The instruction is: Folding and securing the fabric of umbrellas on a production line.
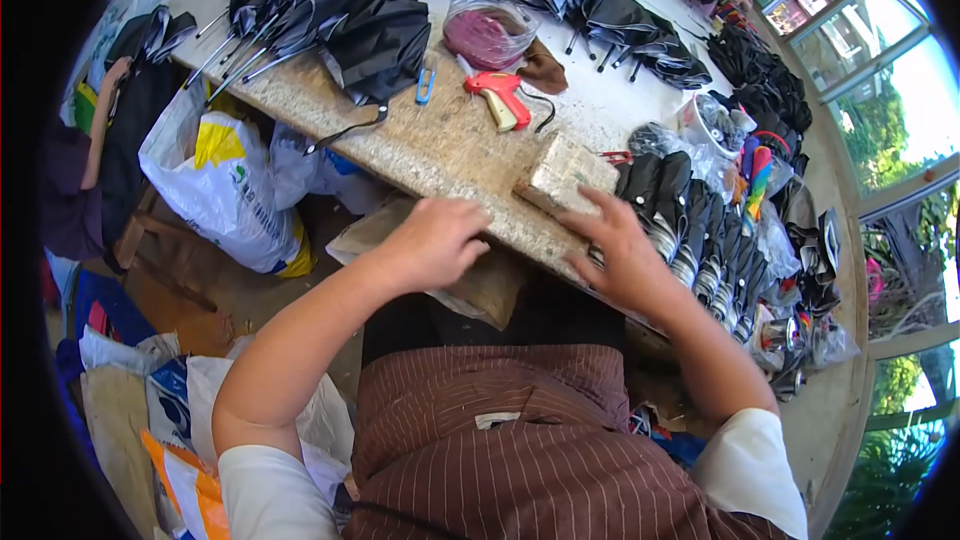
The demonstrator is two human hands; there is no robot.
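My left hand (445, 240) is at the near edge of the worn worktable (450, 155), fingers bent and thumb apart, with nothing visible in it. Just below it hangs a tan cloth or sack (490, 285). My right hand (625, 255) has its fingers spread, the fingertips by the near right side of a whitish, scuffed block (570, 172); I cannot tell whether they touch it. Farther back lie a red and white tagging gun (498, 100) and blue thread snips (425, 87). A black strap (345, 130) rests along the left edge.
Black folded umbrellas (375, 40) cover the far left, with more (640, 35) behind. Rolled umbrellas (670, 190) line the right. A clear bag of maroon material (490, 35) sits mid-table. A white sack (225, 180) stands left, near another person's arm (100, 125).
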